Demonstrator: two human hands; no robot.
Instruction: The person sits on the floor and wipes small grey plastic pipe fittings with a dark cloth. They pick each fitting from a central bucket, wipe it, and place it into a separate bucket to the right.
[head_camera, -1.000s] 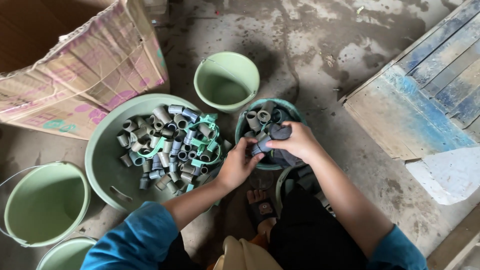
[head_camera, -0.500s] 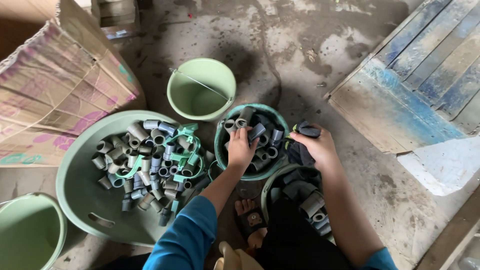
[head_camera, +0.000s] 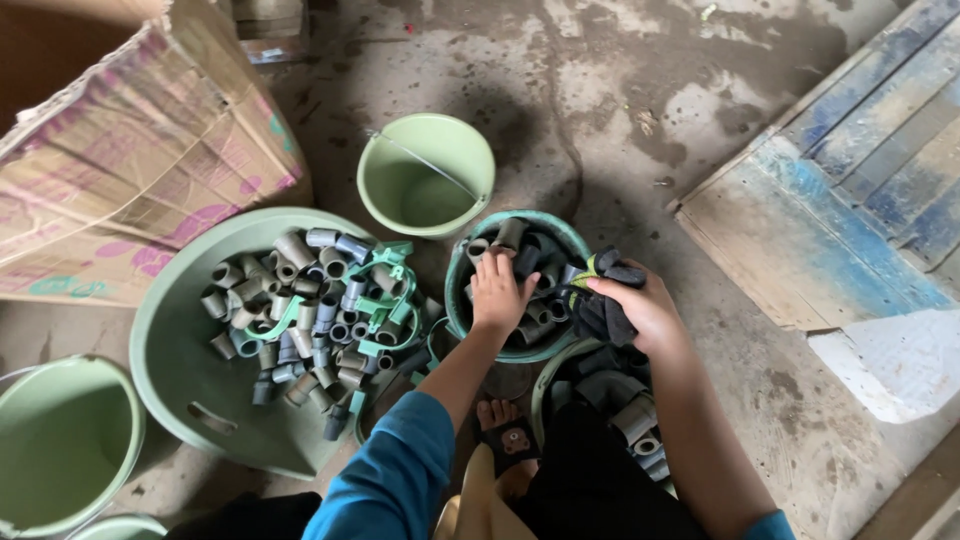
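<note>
Hands working over a bucket of grey pipe fittings on a concrete floor.

The left hand (head_camera: 497, 292) rests palm down, fingers spread, on the pipe fittings (head_camera: 535, 300) in the teal bucket (head_camera: 470, 242); whether it grips one cannot be told. The right hand (head_camera: 645, 308) is closed around a dark cloth (head_camera: 603, 300) at the bucket's right rim. A large green basin (head_camera: 180, 370) of more fittings lies just left; a pale green bucket (head_camera: 425, 180) stands behind; a cardboard box (head_camera: 120, 170) sits far left.
</note>
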